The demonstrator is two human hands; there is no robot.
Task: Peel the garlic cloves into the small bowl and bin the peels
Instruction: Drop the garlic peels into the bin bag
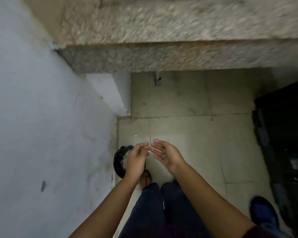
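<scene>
I look straight down and my two hands meet in the lower middle of the frame, above the floor. My left hand (pixel 136 160) is turned on its side with the palm toward the right, the fingers only softly bent, so its grip is wide and loose. My right hand (pixel 165 154) lies just beside it with the palm turned up and to the left, the fingers nearly straight and a little spread, and its grip is wide too. The fingertips of both hands come very near to each other, but I cannot tell if they touch. Directly under my left hand, and partly hidden by it, stands the black bin (pixel 119 163) on the floor, close to the pale blue wall (pixel 33 117) that fills the left side of the frame. Inside the bin, near its upper rim, I see some pale bits (pixel 126 155), too blurred to say what they are. Across the top of the frame runs the speckled stone bench (pixel 162 31), also blurred. The floor (pixel 196 126) has light tiles. Below my hands are my dark blue trousers (pixel 162 212) and one foot in a sandal (pixel 146 178) just beside the bin. A blue shoe (pixel 263 215) is at the lower right, and a dark object (pixel 286 134) stands at the right edge.
</scene>
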